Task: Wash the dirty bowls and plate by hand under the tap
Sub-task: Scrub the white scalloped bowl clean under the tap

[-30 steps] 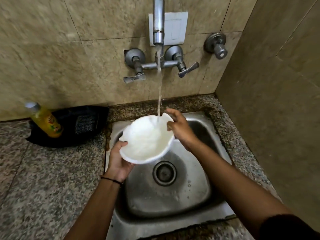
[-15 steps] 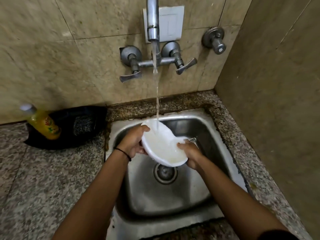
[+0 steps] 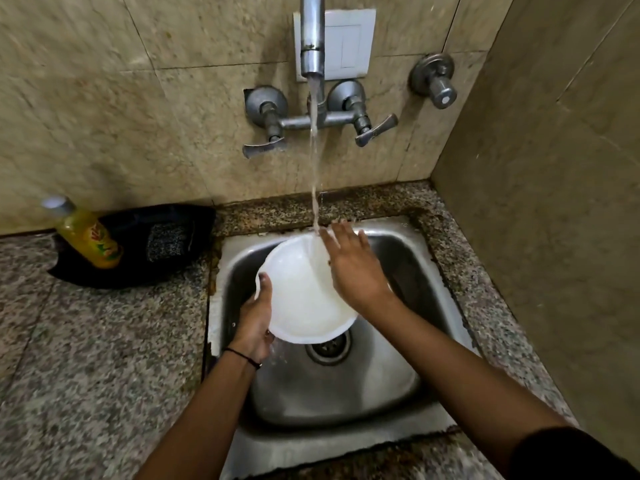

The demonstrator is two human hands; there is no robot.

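While water from the tap (image 3: 312, 39) strikes it, the left hand (image 3: 255, 320) grips the white bowl (image 3: 301, 289) — right hand (image 3: 353, 268) lies flat inside, fingers spread.

Tap spout (image 3: 312, 36): top cut off by the frame. Yellow bottle (image 3: 88, 237): label too blurred for us to read. Bowl (image 3: 298, 296): hides most fingers of our left hand (image 3: 254, 320).

1. The left hand (image 3: 254, 320) and the right hand (image 3: 353, 268) are both bare.
2. A thin black band (image 3: 242, 356) circles the left wrist, a single strand like cord.
3. The left arm is uncovered up to the frame's edge.
4. A dark sleeve (image 3: 571, 455), black or nearly so, covers the right upper arm; the forearm below its hem is bare.
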